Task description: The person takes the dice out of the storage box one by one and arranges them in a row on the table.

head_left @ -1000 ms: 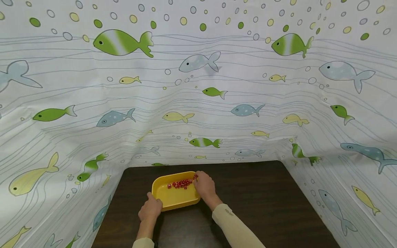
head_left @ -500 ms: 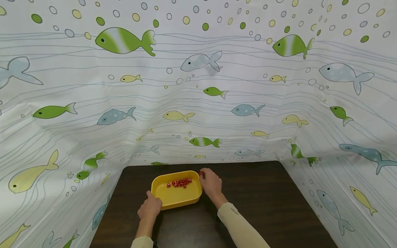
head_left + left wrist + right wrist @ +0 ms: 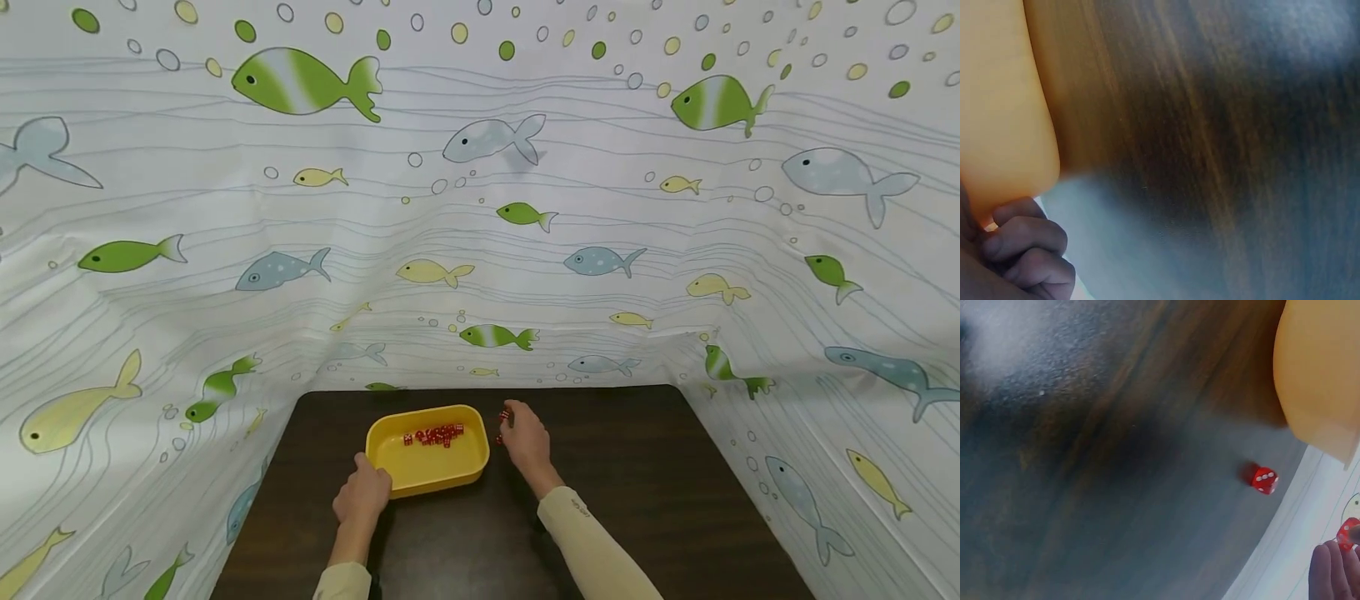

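A yellow tray (image 3: 476, 473) sits on the dark table, with several red dice (image 3: 438, 435) grouped toward its far side. My left hand (image 3: 363, 490) grips the tray at its near left corner; in the left wrist view its fingers curl by the tray's wall (image 3: 1007, 125). Just past the tray's right end, my right hand (image 3: 527, 437) pinches a red die (image 3: 1345, 534) between thumb and fingers. Another red die (image 3: 1264, 479) lies on the table between that hand and the tray, partly visible in the head view.
Dark wood-grain table (image 3: 637, 483) extends to the right and in front of the tray. A white cloth (image 3: 570, 292) printed with fish rises behind the table's far edge and along both sides.
My right hand has moved right from the tray's right rim to over the table, carrying the die. A die on the table has come into sight. The left hand keeps its grip.
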Tool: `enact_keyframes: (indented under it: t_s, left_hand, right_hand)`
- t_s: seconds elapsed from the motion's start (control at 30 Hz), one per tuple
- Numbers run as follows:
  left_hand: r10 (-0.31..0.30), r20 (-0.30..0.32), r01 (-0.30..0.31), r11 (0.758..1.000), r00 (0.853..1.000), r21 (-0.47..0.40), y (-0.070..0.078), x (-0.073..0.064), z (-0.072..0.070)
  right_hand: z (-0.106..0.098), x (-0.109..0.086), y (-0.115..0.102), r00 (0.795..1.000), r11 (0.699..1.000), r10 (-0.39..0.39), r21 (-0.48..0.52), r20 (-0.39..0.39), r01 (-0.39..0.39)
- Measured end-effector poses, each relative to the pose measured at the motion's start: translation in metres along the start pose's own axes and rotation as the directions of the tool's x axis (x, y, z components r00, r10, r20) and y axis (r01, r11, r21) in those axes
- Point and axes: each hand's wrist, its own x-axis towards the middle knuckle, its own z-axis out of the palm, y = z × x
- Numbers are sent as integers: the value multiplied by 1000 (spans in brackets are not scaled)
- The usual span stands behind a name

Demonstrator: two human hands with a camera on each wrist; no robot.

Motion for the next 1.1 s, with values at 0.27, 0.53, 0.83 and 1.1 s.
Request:
enact_keyframes:
  t_s: [0.27,0.53,0.83,1.1]
  left_hand:
    - [29,-7,-29,1000,1000,5,1,2,-8]
    - [0,-10,0,1000,1000,1,-1,5,-6]
    - [-5,-14,5,1000,1000,3,-2,6,-3]
    - [-3,-11,3,1000,1000,5,-1,2,0]
  right_hand:
    - [2,1,12,998,998,36,57,60,-40]
    - [6,-1,22,987,993,79,72,141,-90]
    - [15,-3,32,969,991,116,45,217,-128]
    - [18,-9,41,963,990,129,17,237,-137]
